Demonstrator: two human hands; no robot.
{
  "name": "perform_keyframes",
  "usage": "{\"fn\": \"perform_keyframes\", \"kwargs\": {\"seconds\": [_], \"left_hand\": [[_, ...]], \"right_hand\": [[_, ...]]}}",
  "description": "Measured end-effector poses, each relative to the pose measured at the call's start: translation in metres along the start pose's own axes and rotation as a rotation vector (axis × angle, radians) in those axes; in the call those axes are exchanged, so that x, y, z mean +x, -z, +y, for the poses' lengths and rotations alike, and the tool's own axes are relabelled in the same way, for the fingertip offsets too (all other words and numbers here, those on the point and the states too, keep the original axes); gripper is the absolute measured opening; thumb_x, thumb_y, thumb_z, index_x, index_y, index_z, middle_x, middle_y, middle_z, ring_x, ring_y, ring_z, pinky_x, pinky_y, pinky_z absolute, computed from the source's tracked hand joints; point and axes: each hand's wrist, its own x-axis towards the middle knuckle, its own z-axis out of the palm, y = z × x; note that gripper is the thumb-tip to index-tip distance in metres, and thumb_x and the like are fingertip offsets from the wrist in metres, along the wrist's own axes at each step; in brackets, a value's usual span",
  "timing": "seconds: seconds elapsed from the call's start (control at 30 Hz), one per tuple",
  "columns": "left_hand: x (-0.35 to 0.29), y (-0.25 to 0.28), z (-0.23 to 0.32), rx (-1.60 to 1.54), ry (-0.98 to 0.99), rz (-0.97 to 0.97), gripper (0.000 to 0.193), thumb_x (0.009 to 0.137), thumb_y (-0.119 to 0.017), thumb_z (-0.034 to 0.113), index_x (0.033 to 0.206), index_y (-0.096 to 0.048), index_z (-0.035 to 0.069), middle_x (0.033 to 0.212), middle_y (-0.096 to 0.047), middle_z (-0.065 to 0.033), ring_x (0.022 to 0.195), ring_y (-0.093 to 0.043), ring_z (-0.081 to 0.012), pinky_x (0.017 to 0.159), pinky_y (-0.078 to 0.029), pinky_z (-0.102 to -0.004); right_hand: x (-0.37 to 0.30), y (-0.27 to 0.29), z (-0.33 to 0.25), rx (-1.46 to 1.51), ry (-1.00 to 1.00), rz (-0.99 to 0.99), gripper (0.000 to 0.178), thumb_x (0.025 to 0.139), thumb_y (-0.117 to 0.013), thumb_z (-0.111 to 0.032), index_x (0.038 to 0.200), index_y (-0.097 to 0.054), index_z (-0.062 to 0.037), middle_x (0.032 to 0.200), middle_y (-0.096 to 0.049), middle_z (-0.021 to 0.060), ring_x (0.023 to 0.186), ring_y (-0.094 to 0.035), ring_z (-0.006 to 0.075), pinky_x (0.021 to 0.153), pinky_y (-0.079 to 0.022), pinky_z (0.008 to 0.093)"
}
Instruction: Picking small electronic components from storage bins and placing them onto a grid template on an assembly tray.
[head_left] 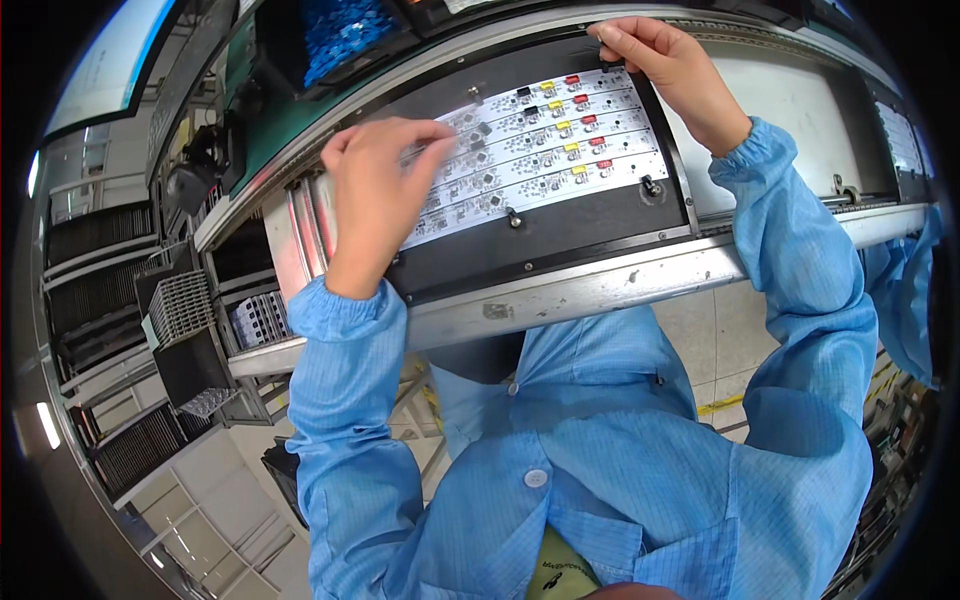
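Observation:
A white circuit board panel, split into several long strips, lies in a black fixture plate. Rows of red, yellow and black components stand on its right half. Over the panel's left end hangs my left hand, its thumb and forefinger pointing at the board. Motion smears those fingertips, so I cannot tell whether anything is between them. At the fixture's far right corner, the thumb and forefinger of my right hand pinch a small black clamp. Similar black clamps sit along the near edge.
A metal conveyor rail runs along the near side. Beyond the fixture stands a black bin of blue parts. A screen is at the far left, with racks below it. Another board lies at the far right.

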Motion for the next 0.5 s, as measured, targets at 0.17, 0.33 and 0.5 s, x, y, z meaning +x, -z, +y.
{"fn": "perform_keyframes", "kwargs": {"seconds": [0.17, 0.33, 0.5], "left_hand": [[0.004, -0.021, 0.001, 0.004, -0.068, 0.05, 0.013, 0.089, -0.08, 0.028, 0.095, -0.081, 0.017, 0.086, -0.075, 0.0018, 0.094, -0.069, -0.0202, 0.102, -0.034, -0.044], [0.012, -0.029, 0.016, 0.034, 0.022, -0.025, 0.012, 0.084, -0.083, 0.025, 0.09, -0.078, 0.016, 0.083, -0.072, 0.0036, 0.093, -0.067, -0.0189, 0.101, -0.032, -0.0471], [0.008, -0.037, 0.015, 0.035, -0.038, 0.036, 0.011, 0.086, -0.08, 0.019, 0.094, -0.074, 0.015, 0.089, -0.073, 0.0026, 0.098, -0.067, -0.0201, 0.104, -0.031, -0.051]], "right_hand": [[-0.013, -0.04, -0.04, -0.379, 0.385, -0.092, 0.025, 0.1, -0.072, -0.02, 0.12, -0.078, -0.0073, 0.105, -0.077, 0.008, 0.097, -0.07, 0.0204, 0.086, -0.056, 0.0338], [-0.029, -0.071, -0.057, -0.654, 0.537, -0.081, 0.023, 0.087, -0.082, -0.018, 0.108, -0.079, -0.0084, 0.094, -0.075, 0.0086, 0.09, -0.067, 0.0273, 0.079, -0.056, 0.0391], [-0.028, -0.066, -0.049, -0.657, 0.594, -0.038, 0.018, 0.084, -0.083, -0.014, 0.099, -0.079, -0.0058, 0.09, -0.073, 0.0082, 0.09, -0.066, 0.0271, 0.077, -0.056, 0.0392]]}}
